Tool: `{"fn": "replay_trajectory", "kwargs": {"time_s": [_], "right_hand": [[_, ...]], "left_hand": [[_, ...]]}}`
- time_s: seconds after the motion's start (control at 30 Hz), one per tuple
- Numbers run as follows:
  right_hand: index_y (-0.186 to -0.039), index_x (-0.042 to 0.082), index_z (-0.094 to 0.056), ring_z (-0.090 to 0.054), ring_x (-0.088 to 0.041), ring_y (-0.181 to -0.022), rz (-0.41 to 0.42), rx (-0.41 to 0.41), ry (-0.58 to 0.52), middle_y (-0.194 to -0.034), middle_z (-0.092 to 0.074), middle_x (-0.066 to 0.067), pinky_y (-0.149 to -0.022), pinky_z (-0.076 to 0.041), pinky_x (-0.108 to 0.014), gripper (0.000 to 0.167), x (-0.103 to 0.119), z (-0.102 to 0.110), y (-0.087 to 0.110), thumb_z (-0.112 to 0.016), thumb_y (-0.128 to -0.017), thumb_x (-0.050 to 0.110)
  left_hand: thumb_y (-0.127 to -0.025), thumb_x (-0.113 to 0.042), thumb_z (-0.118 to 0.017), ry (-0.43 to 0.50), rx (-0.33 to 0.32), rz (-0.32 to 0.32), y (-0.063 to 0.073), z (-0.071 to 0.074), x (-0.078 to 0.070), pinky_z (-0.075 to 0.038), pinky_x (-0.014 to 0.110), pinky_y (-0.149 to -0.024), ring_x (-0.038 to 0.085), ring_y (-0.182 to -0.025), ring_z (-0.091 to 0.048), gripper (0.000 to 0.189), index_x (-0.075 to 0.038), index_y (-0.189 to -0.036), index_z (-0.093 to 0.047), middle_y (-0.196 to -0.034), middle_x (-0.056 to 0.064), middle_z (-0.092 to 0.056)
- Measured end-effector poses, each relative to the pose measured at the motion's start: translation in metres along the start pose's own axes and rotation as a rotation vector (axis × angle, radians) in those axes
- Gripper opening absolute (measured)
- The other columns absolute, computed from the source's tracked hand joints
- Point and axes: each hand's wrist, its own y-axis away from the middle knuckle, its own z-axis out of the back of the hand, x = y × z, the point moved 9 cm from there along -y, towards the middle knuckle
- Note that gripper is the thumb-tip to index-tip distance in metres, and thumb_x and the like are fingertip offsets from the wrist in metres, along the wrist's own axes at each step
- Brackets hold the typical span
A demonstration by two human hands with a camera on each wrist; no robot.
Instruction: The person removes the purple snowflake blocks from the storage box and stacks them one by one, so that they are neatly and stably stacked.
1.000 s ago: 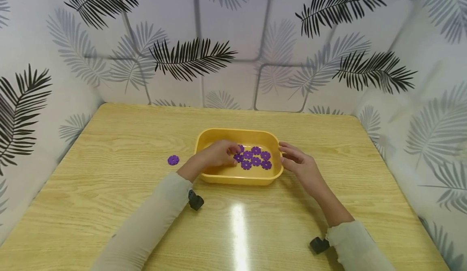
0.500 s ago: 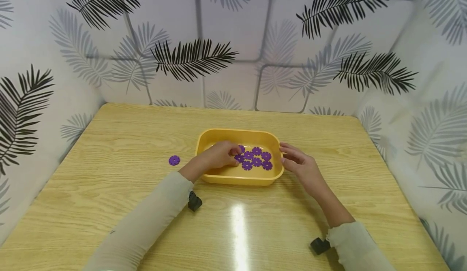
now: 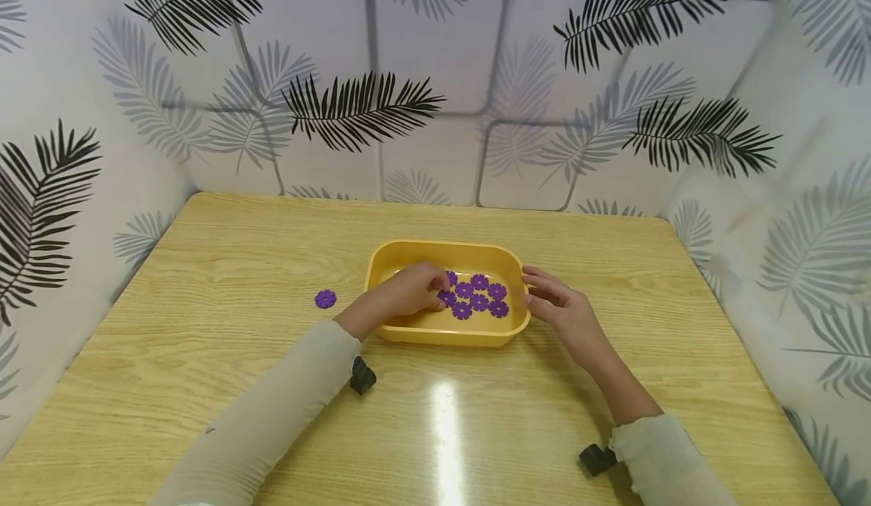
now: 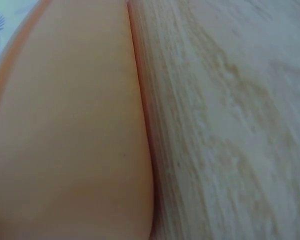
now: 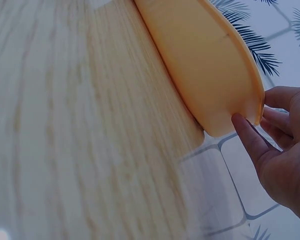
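Note:
In the head view a yellow tray (image 3: 469, 337) stands on the table with several flower-shaped purple notched discs (image 3: 479, 282) lying in it. My left hand (image 3: 411, 288) reaches over the tray's left side. Its thumb and bent index finger pinch the leftmost front disc (image 3: 447, 299) by the edges. The left wrist view shows only skin and the tabletop, not the fingers. At the tray's right end my right hand (image 3: 568, 315) touches the rim with loosely bent fingers. In the right wrist view its thumb (image 5: 247, 132) rests against the tray's outer wall.
A single purple notched disc (image 3: 325, 299) lies on the wooden table (image 3: 224, 279) to the left of the tray. Behind the table rises a leaf-patterned backdrop (image 3: 422, 52). Black wrist cameras (image 3: 363, 376) sit at both sleeves.
Both hands keep almost the same places at the tray. The pinched disc sits a trace lower in the head view; the view itself has drifted slightly.

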Motion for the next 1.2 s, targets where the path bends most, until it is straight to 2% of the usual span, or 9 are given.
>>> {"fn": "replay_trajectory", "kwargs": {"time_s": [0.3,0.47,0.57,0.73,0.9,1.2], "right_hand": [[-0.142,0.006,-0.056,-0.049,-0.030,-0.136,0.004,0.005,-0.007,-0.157,-0.043,0.003,-0.093,-0.050,-0.016,0.045,-0.0006,-0.0004,0.0003,-0.063,-0.101,0.022],[-0.142,0.006,-0.057,-0.049,-0.031,-0.136,0.013,0.006,-0.007,-0.157,-0.044,0.002,-0.093,-0.050,-0.016,0.044,0.0002,-0.0004,0.0003,-0.063,-0.101,0.022],[-0.142,0.005,-0.057,-0.049,-0.031,-0.136,0.013,0.006,-0.006,-0.157,-0.043,0.002,-0.093,-0.050,-0.016,0.044,0.0005,-0.0003,0.0004,-0.063,-0.101,0.022],[-0.142,0.006,-0.057,-0.049,-0.030,-0.136,0.009,0.005,-0.006,-0.157,-0.043,0.002,-0.093,-0.050,-0.016,0.044,0.0003,-0.0001,0.0004,-0.062,-0.101,0.022],[-0.142,0.006,-0.057,-0.049,-0.030,-0.136,0.008,0.006,-0.003,-0.157,-0.043,0.002,-0.093,-0.050,-0.016,0.044,0.0000,-0.0001,0.0001,-0.062,-0.101,0.022],[-0.143,0.007,-0.057,-0.049,-0.030,-0.137,0.004,0.007,-0.004,-0.158,-0.043,0.002,-0.093,-0.050,-0.016,0.044,0.0005,-0.0005,0.0008,-0.062,-0.101,0.023]], "left_hand": [[-0.093,-0.013,-0.073,-0.014,0.024,-0.009,0.0026,-0.0001,-0.0039,-0.048,0.039,-0.103,0.024,-0.109,-0.058,0.035,-0.004,-0.126,-0.066,-0.116,0.010,-0.065],[-0.093,-0.012,-0.073,0.019,0.020,0.001,0.0033,0.0001,-0.0040,-0.048,0.038,-0.101,0.023,-0.106,-0.057,0.030,-0.006,-0.122,-0.066,-0.113,0.008,-0.064],[-0.093,-0.011,-0.072,0.027,0.018,-0.011,0.0034,0.0004,-0.0048,-0.048,0.037,-0.095,0.021,-0.098,-0.055,0.027,-0.006,-0.119,-0.064,-0.105,0.007,-0.063],[-0.095,-0.013,-0.070,0.019,0.015,-0.013,0.0039,0.0010,-0.0039,-0.046,0.034,-0.086,0.019,-0.089,-0.053,0.030,-0.008,-0.124,-0.063,-0.095,0.005,-0.061],[-0.095,-0.015,-0.070,0.015,0.018,-0.010,0.0045,0.0009,-0.0038,-0.047,0.034,-0.085,0.019,-0.088,-0.053,0.035,-0.009,-0.129,-0.063,-0.095,0.005,-0.062],[-0.095,-0.017,-0.071,0.001,0.032,-0.003,0.0055,0.0009,-0.0039,-0.046,0.033,-0.083,0.018,-0.086,-0.053,0.036,-0.008,-0.130,-0.063,-0.093,0.004,-0.061]]}}
